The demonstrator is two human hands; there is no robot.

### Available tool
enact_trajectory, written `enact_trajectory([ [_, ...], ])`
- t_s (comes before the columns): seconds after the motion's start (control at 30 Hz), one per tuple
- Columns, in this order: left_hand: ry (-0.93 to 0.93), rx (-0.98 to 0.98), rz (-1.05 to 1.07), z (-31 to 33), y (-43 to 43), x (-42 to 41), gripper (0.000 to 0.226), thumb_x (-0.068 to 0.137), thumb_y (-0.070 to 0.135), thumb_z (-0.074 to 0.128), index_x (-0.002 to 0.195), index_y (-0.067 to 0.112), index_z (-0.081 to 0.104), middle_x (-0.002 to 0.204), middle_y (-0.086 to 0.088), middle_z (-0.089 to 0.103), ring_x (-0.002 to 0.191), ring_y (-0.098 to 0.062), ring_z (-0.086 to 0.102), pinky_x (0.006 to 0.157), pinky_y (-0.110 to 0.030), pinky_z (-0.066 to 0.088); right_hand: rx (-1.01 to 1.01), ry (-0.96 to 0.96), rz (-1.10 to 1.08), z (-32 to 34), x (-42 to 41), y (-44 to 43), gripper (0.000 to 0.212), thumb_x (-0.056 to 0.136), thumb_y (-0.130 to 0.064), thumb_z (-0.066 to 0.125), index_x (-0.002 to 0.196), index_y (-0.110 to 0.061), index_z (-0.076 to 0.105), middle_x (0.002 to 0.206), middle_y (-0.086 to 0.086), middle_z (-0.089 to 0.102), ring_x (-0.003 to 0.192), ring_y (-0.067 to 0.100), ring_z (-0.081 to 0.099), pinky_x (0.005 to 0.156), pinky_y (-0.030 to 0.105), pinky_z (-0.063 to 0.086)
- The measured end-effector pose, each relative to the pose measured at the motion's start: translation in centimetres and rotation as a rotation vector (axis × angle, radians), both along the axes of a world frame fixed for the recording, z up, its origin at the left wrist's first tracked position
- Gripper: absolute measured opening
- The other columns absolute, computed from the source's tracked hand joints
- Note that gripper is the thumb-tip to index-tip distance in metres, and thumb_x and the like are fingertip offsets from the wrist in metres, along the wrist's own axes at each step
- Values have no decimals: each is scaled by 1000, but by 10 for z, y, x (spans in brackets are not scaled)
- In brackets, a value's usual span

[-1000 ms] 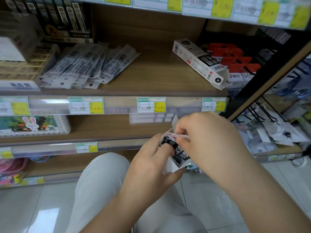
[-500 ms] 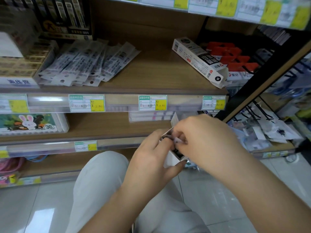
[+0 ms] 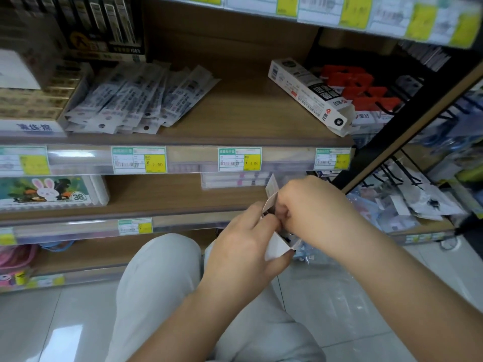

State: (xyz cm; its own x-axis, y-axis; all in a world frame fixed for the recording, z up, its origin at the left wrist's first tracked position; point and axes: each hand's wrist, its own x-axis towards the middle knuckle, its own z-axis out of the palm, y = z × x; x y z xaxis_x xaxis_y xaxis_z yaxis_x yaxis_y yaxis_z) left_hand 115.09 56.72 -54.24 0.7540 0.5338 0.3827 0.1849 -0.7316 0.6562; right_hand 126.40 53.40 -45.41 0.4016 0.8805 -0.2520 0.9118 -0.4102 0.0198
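Centre of frame: small white carton (image 3: 277, 248) gripped from below and behind by left hand (image 3: 243, 246), thumb under lower corner. Open upper end with raised flap pinched by curled fingers of right hand (image 3: 313, 212).

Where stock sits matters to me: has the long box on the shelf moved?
No. The long box lies as before, its open end just above the right price tag.

Small box (image 3: 277, 249) sits between left hand (image 3: 243, 246) and right hand (image 3: 313, 212); shelf (image 3: 170, 195) behind.
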Motion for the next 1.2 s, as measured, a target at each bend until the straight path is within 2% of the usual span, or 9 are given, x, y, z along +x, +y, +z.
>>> enact_trajectory([
  [0.13, -55, 24, 22, 11, 8, 3, 30, 67, 43, 58, 78, 15, 57, 101, 2, 62, 85, -19, 63, 64, -27, 45, 96, 90, -44, 10, 3, -7, 34, 79, -22, 61, 51, -26, 43, 82, 2, 67, 83, 26, 63, 71, 30, 52],
  [0.3, -191, 100, -2, 53, 18, 1, 29, 66, 39, 63, 79, 13, 59, 103, 2, 62, 89, -10, 56, 69, -17, 42, 298, 70, 21, 58, -7, -16, 10, 80, -21, 62, 75, -19, 70, 76, 4, 71, 76, 22, 66, 69, 33, 55],
  [0.4, -292, 179, -22, 94, 24, -4, 30, 66, 35, 67, 81, 10, 61, 106, 1, 62, 93, -8, 54, 70, -16, 39, 478, 178, 83, 98, -12, -29, 10, 79, -22, 66, 80, -28, 73, 68, -7, 70, 65, 6, 62, 63, 24, 50],
  [0.5, -436, 302, -53, 129, 28, -10, 27, 68, 24, 73, 82, 3, 64, 112, -3, 59, 102, -11, 54, 78, -13, 42, 813, 282, 220, 125, -15, -42, 9, 77, -26, 65, 76, -31, 72, 65, -15, 66, 64, 1, 61, 57, 10, 44],
  [0.6, -517, 506, -71, 143, 33, -7, 23, 72, 15, 73, 84, -3, 64, 117, -18, 58, 107, -23, 55, 84, -24, 46, 1003, 410, 189, 129, -9, -47, 30, 89, -18, 59, 67, -33, 72, 60, -14, 66, 68, -3, 63, 59, 7, 44],
  [0.7, -449, 692, -122, 128, 45, 9, 21, 75, 5, 68, 93, -5, 65, 118, -26, 58, 108, -34, 55, 87, -35, 47, 1208, 211, 271, 115, -6, -52, 15, 88, -18, 56, 87, -26, 68, 79, -12, 68, 76, 8, 64, 66, 18, 48],
  [0.87, -366, 881, -260, 118, 63, 32, 36, 82, 11, 69, 111, -7, 56, 119, -23, 56, 106, -35, 53, 87, -35, 43, 1172, 265, 3, 59, 42, -41, 16, 84, -12, 60, 82, -26, 67, 76, -18, 65, 69, 0, 60, 62, 10, 43],
  [1.03, -335, 1107, -341, 125, 86, 42, 13, 93, 4, 53, 100, -1, 63, 115, -22, 64, 107, -35, 58, 99, -41, 40, 1134, 311, -79, 27, 67, -34, 13, 85, -12, 62, 83, -21, 70, 68, -17, 62, 66, -2, 57, 59, 7, 39],
  [1.2, -52, 1252, -286, 93, 129, 46, 14, 89, 9, 56, 95, 7, 69, 126, -13, 60, 113, -30, 50, 107, -41, 30, 1061, 378, -156, 17, 74, -21, 16, 86, -7, 61, 87, -19, 71, 77, -15, 67, 76, -3, 59, 63, 7, 43],
])
